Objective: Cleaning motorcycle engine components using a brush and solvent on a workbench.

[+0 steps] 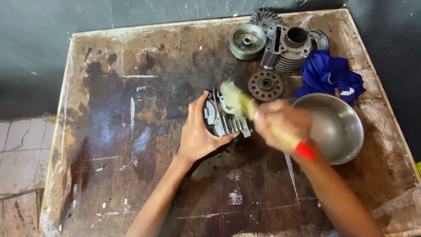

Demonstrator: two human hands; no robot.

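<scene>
My left hand (pixel 198 134) wraps the finned engine part (pixel 224 117), steadying it on the counter (pixel 131 175). My right hand (pixel 280 125), just right of it, grips a brush (pixel 245 105) whose long axis slants up-left, bristles on the part's top. Beyond my right hand sits a steel bowl (pixel 337 127), then a gear (pixel 265 85), blue rag (pixel 329 74) and cylinder (pixel 287 50).

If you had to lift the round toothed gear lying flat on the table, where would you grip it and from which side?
Probably by the toothed rim, from above. The gear lies flat on the table, so only its top face and edge are open. Its near-left side is freest; the finned cylinder stands close behind it, the blue cloth lies to its right, and the steel bowl sits to its near right.
</scene>
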